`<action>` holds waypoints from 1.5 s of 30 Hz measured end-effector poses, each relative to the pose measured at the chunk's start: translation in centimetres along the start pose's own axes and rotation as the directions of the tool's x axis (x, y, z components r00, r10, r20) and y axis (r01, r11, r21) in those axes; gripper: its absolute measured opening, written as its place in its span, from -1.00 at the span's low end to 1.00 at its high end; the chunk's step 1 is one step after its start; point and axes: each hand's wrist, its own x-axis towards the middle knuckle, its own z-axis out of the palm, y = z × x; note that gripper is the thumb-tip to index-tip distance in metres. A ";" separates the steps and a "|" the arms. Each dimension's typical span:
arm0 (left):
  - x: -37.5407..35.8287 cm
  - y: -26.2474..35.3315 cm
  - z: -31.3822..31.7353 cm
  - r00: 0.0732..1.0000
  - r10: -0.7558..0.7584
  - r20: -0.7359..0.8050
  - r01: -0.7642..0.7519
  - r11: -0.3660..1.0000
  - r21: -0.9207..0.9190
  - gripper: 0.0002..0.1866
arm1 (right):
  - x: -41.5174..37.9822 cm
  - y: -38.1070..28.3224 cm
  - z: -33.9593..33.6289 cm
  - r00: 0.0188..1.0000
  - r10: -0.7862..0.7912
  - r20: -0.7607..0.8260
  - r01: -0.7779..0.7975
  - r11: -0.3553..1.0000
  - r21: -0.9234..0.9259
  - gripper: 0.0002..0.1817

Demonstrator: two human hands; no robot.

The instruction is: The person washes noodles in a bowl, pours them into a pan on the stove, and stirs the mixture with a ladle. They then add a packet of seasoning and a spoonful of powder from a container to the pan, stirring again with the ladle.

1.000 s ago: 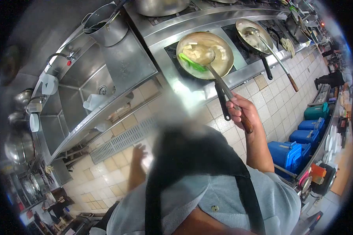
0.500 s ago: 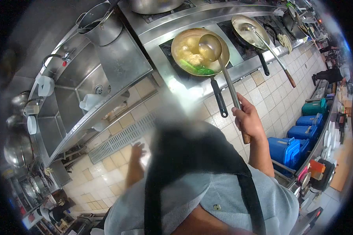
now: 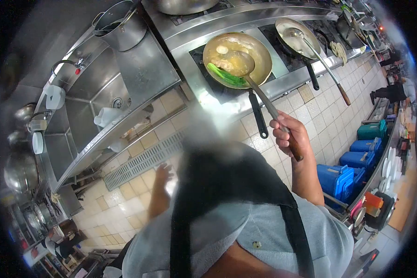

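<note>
My right hand is closed around the wooden end of a long ladle, whose bowl sits in the broth of the pan on the stove, near its front edge, beside green vegetables. The pan's black handle juts out over the front edge toward me. My left hand hangs by my side, fingers loosely spread, holding nothing. Further right along the stove stands a second pan with its own ladle. To the left is a steel sink.
</note>
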 end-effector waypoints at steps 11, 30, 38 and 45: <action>3.9 -4.9 -2.3 0.987 0.121 0.105 -0.122 0.993 0.003 -0.59 | -0.5 0.0 1.1 0.973 -0.179 -0.144 0.115 0.923 -0.367 -0.43; 0.7 0.7 1.3 1.000 0.015 0.004 -0.015 0.999 0.048 -0.53 | 2.1 0.6 0.6 0.925 -0.375 -0.057 0.072 0.322 -0.944 -0.36; 0.8 -2.1 0.5 1.000 0.010 0.027 -0.007 0.995 -0.103 -0.48 | 1.7 0.0 0.0 0.996 -0.066 -0.060 0.061 0.995 -0.076 -0.43; 5.1 -6.0 -1.4 0.969 0.223 0.109 -0.237 0.963 0.132 -0.68 | 0.0 1.4 0.9 0.976 -0.177 -0.124 0.121 0.922 -0.367 -0.36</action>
